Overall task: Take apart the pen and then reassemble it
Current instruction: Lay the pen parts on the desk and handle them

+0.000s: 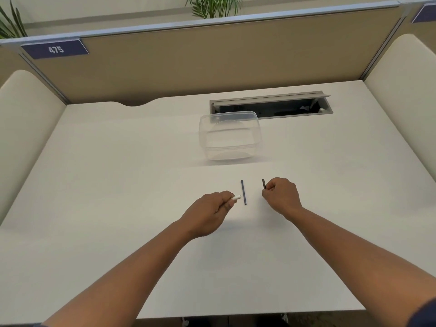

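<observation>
- Here the pen lies in pieces: a thin dark refill [243,192] rests flat on the white desk [118,185], between the two hands.
- The left hand [210,212] pinches a short white piece [236,198], its tip poking out just beside the refill.
- The right hand [280,195] is closed around a dark piece [263,184], which sticks up past the fingers.
- Beyond both hands sits a clear plastic tub [230,138], well apart.
</observation>
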`<state>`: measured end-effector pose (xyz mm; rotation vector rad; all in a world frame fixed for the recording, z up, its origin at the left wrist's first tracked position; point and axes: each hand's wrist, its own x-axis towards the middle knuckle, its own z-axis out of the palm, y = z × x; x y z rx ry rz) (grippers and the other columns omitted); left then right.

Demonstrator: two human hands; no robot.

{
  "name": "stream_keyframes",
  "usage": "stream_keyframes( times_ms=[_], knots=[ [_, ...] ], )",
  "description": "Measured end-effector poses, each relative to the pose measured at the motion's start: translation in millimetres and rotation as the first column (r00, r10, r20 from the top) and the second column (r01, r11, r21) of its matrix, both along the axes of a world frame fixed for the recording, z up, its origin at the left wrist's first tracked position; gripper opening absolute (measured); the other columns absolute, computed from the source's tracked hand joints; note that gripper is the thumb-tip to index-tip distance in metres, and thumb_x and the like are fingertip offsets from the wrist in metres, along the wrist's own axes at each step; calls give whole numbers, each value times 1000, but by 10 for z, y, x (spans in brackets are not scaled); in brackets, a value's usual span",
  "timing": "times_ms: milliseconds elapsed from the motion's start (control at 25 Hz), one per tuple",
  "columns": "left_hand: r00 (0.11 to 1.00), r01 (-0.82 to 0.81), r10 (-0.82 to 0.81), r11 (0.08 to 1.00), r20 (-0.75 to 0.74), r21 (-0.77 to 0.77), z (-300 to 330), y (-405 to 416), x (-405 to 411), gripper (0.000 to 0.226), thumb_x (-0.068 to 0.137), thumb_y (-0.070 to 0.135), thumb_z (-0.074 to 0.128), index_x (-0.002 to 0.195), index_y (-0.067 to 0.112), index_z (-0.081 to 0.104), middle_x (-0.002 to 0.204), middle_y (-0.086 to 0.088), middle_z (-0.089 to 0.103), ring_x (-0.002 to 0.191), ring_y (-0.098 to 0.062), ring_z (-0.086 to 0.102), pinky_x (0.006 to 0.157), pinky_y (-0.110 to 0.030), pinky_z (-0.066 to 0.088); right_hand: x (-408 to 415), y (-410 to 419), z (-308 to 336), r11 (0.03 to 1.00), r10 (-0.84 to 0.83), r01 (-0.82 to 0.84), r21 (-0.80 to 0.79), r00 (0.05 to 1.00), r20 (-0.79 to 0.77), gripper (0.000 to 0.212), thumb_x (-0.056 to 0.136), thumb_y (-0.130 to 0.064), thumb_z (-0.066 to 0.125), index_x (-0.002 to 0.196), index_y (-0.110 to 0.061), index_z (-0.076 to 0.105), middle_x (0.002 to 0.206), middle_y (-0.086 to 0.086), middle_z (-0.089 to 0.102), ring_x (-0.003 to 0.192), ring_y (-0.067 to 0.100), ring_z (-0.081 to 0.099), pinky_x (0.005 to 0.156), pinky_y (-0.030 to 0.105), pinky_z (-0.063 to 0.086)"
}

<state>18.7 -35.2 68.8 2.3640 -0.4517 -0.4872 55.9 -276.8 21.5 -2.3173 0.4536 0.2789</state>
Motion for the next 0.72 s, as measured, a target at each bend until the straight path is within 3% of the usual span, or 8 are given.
stream_keyframes(
  times_ms=[240,400,720],
  knots=[
    [999,-41,41,999,-24,-17,-82,85,6,32,106,49,35,96,27,57,77,2,56,65,-11,44,67,-41,48,102,10,-177,998,-5,4,-59,1000,-26,4,82,-16,65,82,-14,69,81,0,69,81,24,64,70,35,55],
    [997,-58,57,998,-42,-13,-122,112,1,29,105,50,36,95,33,57,73,8,54,62,-8,42,63,-32,43,88,23,-251,997,-5,2,-74,999,-45,3,79,-16,66,78,-15,68,78,-2,70,77,22,64,66,32,52],
    [998,-35,35,999,-49,5,-127,133,21,30,105,46,35,98,29,58,77,2,56,62,-9,42,62,-33,41,79,13,-300,995,-2,-1,-102,1000,-31,4,80,-16,66,80,-13,68,79,-1,69,77,24,64,68,34,54]
  ],
)
